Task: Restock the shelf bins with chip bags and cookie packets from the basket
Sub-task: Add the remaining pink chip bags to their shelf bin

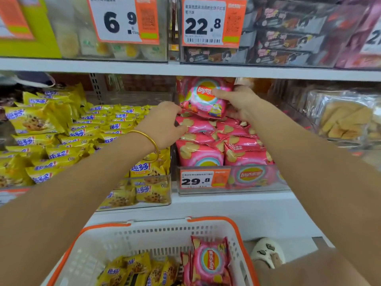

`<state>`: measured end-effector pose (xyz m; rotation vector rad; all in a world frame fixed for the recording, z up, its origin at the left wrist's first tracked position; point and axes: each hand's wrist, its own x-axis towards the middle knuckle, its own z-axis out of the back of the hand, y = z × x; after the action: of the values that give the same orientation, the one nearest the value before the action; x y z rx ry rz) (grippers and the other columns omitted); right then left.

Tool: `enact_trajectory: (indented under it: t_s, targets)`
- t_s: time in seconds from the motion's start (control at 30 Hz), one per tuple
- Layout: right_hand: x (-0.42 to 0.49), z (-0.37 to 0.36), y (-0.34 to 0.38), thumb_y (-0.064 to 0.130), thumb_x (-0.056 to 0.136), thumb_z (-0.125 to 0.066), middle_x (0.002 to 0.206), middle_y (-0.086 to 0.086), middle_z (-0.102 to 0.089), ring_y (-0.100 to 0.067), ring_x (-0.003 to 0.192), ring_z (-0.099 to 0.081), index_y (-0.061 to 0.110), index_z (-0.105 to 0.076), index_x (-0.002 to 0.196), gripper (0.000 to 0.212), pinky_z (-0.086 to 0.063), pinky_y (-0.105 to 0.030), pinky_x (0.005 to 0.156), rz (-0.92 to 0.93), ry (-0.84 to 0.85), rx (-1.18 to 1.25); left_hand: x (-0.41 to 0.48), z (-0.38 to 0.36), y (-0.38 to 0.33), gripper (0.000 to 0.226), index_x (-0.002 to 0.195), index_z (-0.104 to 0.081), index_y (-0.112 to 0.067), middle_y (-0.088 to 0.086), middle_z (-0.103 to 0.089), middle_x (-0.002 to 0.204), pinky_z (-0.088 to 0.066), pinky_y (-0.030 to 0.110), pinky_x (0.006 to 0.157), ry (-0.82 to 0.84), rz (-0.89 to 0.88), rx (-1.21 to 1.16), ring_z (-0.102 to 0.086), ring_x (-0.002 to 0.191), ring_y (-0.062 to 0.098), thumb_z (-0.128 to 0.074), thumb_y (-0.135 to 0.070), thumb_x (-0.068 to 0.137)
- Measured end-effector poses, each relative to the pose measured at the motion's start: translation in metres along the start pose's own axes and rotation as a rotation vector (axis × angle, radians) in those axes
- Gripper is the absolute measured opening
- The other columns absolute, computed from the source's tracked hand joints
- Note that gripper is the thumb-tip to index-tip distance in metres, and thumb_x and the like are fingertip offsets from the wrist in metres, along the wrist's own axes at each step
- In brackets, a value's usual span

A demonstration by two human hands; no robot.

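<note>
Pink bag (203, 100) atop the bin (257, 179); our left hand (162, 124) and right hand (239, 102) pinched it. Release next, we judged.

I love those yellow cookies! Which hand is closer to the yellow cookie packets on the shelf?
Left. The left hand is right beside the yellow cookie packets, at their bin's edge. The right hand is farther off, over the pink Lay's chip bags.

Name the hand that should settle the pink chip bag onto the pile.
Right hand: it grips the pink chip bag from its side; the left hand is merely at its lower corner.
</note>
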<state>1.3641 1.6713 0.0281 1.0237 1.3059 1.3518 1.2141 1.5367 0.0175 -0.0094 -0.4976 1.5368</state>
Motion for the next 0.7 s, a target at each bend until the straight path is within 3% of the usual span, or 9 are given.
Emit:
enact_trajectory:
  t_s: [0.07, 0.13, 0.2, 0.33, 0.43, 0.5, 0.63, 0.7]
  targets:
    - [0.012, -0.008, -0.006, 0.017, 0.076, -0.078, 0.116, -0.012, -0.063, -0.022, 0.091, -0.065, 0.003, -0.045, 0.128, 0.063, -0.058, -0.037, 0.074, 0.038, -0.016, -0.004, 0.004, -0.004, 0.004, 0.045, 0.132, -0.048, -0.001, 0.015, -0.04, 0.142, -0.019, 0.021, 0.099, 0.011, -0.013, 0.021, -0.032, 0.134, 0.022, -0.055, -0.023, 0.093]
    - [0.018, -0.012, -0.008, 0.018, 0.074, -0.08, 0.121, -0.014, -0.061, -0.027, 0.104, -0.062, 0.0, -0.045, 0.129, 0.069, -0.052, -0.045, 0.091, 0.079, -0.029, -0.071, 0.007, -0.007, 0.008, 0.045, 0.132, -0.047, -0.001, 0.014, -0.04, 0.142, -0.019, 0.021, 0.099, 0.024, -0.016, 0.023, -0.032, 0.134, 0.021, -0.053, -0.023, 0.093]
    - [0.023, -0.014, -0.01, 0.016, 0.077, -0.078, 0.123, -0.01, -0.057, -0.023, 0.109, -0.057, -0.004, -0.045, 0.13, 0.066, -0.046, -0.035, 0.097, 0.15, -0.047, -0.173, 0.008, -0.01, 0.01, 0.043, 0.131, -0.048, -0.001, 0.014, -0.041, 0.141, -0.02, 0.021, 0.098, 0.023, -0.018, 0.003, -0.032, 0.133, 0.02, -0.052, -0.023, 0.094]
    - [0.032, -0.014, -0.013, 0.023, 0.084, -0.071, 0.108, -0.006, -0.053, -0.019, 0.098, -0.048, -0.004, -0.05, 0.123, 0.052, -0.04, -0.021, 0.07, 0.243, -0.013, -0.465, 0.011, -0.012, 0.013, 0.041, 0.131, -0.048, -0.002, 0.015, -0.044, 0.138, -0.021, 0.02, 0.096, 0.023, -0.03, -0.004, -0.033, 0.132, 0.022, -0.05, -0.022, 0.095]
    - [0.032, -0.017, -0.014, 0.028, 0.089, -0.065, 0.079, 0.001, -0.043, -0.018, 0.089, -0.04, 0.006, -0.051, 0.091, 0.027, -0.028, -0.02, 0.052, 0.247, -0.012, -0.598, 0.012, -0.015, 0.015, 0.038, 0.127, -0.05, 0.0, 0.016, -0.048, 0.133, -0.024, 0.022, 0.094, 0.034, -0.018, -0.008, -0.036, 0.128, 0.023, -0.05, -0.021, 0.095]
    - [0.033, -0.018, -0.015, 0.028, 0.089, -0.065, 0.076, 0.002, -0.043, -0.018, 0.088, -0.042, 0.01, -0.048, 0.08, 0.026, -0.029, -0.019, 0.052, 0.243, -0.001, -0.621, 0.012, -0.016, 0.014, 0.037, 0.124, -0.052, 0.002, 0.017, -0.049, 0.131, -0.025, 0.023, 0.093, 0.035, -0.013, -0.01, -0.038, 0.126, 0.024, -0.05, -0.02, 0.095]
    - [0.032, -0.013, -0.016, 0.029, 0.088, -0.066, 0.097, -0.008, -0.051, -0.019, 0.091, -0.046, -0.001, -0.052, 0.109, 0.039, -0.035, -0.026, 0.067, 0.257, 0.028, -0.642, 0.011, -0.015, 0.013, 0.038, 0.126, -0.051, 0.001, 0.017, -0.049, 0.132, -0.025, 0.022, 0.092, 0.018, -0.03, -0.011, -0.038, 0.126, 0.024, -0.049, -0.022, 0.096]
    - [0.029, -0.011, -0.014, 0.029, 0.085, -0.07, 0.092, -0.007, -0.05, -0.019, 0.088, -0.046, 0.0, -0.051, 0.108, 0.041, -0.035, -0.027, 0.064, 0.269, 0.004, -0.645, 0.008, -0.014, 0.012, 0.038, 0.128, -0.051, -0.001, 0.014, -0.048, 0.133, -0.024, 0.02, 0.093, -0.007, -0.046, -0.014, -0.038, 0.127, 0.022, -0.049, -0.022, 0.096]
